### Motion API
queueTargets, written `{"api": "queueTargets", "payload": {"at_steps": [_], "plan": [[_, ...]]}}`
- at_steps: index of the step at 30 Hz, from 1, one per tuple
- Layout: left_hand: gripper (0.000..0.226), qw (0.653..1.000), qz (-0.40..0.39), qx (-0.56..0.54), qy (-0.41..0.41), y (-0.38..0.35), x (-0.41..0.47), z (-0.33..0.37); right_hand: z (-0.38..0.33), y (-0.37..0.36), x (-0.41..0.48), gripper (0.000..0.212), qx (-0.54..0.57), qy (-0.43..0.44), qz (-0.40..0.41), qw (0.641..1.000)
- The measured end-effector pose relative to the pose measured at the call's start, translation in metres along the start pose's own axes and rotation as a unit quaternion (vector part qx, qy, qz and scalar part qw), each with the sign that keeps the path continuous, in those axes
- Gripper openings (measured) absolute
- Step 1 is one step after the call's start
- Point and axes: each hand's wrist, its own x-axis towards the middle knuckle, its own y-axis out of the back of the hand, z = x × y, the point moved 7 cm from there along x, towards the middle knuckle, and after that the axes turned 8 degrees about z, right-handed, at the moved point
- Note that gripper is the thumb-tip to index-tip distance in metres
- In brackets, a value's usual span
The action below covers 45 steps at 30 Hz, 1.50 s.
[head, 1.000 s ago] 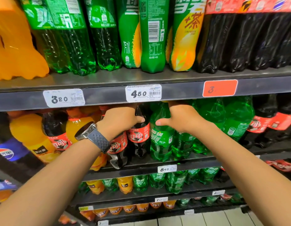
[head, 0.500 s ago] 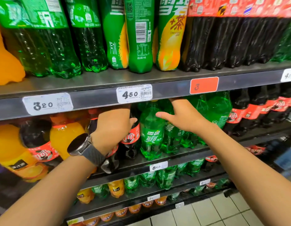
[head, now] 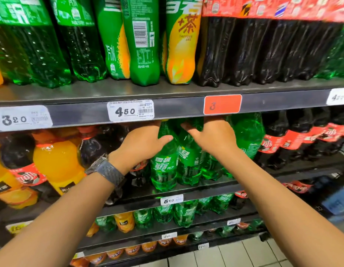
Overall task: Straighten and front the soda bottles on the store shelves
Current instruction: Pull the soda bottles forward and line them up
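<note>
Reaching past the orange bottles (head: 55, 162) and cola bottles (head: 92, 149) with the left hand (head: 140, 145), hooking its thumb across the shoulder of the front green bottle (head: 163, 170) and tucking the fingers behind the neck. Standing upright near the front lip of the middle shelf (head: 198, 191), label forward, just beside the second green bottle (head: 188, 162). Laying the thumb of the right hand (head: 215, 139) across that second neck, fingers curled back out of sight; cannot tell whether gripping anything.
</note>
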Motion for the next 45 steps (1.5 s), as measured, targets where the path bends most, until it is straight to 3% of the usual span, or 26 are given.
{"api": "queueTargets", "payload": {"at_steps": [5,14,18,21,23,28,31,34,36,39,41,43,45], "plan": [[0.058,0.998,0.04,0.034,0.023,0.003,-0.001,0.003,0.006,-0.011,0.008,0.071,0.033,-0.008,-0.034,0.999],[0.06,0.996,0.073,0.031,0.032,0.01,-0.005,0.008,0.02,-0.024,0.017,0.065,0.11,-0.005,-0.173,0.979],[0.063,0.996,0.078,0.012,0.039,0.011,-0.005,0.006,0.023,-0.032,0.019,0.059,0.056,0.044,-0.269,0.961],[0.059,0.997,0.067,0.022,0.033,0.009,-0.007,0.01,0.024,-0.032,0.022,0.066,0.023,0.082,-0.309,0.947],[0.052,0.995,0.085,0.047,0.008,0.013,-0.008,0.018,0.024,-0.034,0.021,0.058,-0.02,0.108,-0.351,0.93],[0.033,0.965,0.182,0.117,-0.149,0.03,-0.02,0.063,0.021,-0.022,0.014,0.067,0.131,0.111,-0.269,0.948],[0.035,0.964,0.191,0.07,-0.171,0.025,-0.018,0.084,0.041,-0.003,0.009,0.046,0.169,0.126,-0.146,0.967],[0.034,0.976,0.172,0.035,-0.131,0.013,-0.003,0.096,0.053,0.019,-0.004,0.02,0.134,0.244,-0.02,0.96],[0.043,0.989,0.13,0.018,-0.074,0.0,0.012,0.1,0.06,0.022,-0.011,0.023,0.11,0.285,0.011,0.952],[0.052,0.999,0.038,0.028,0.024,-0.024,0.027,0.097,0.076,0.026,-0.007,0.026,0.117,0.234,0.071,0.962],[0.051,0.998,0.022,0.037,0.045,-0.03,0.028,0.096,0.09,0.027,0.001,0.034,0.103,0.166,0.084,0.977],[0.052,0.997,0.03,0.045,0.061,-0.029,0.028,0.096,0.101,0.017,0.013,0.052,0.089,0.086,0.021,0.992],[0.051,0.996,0.031,0.053,0.07,-0.026,0.028,0.099,0.101,0.007,0.019,0.065,0.059,0.073,-0.031,0.995]]}}
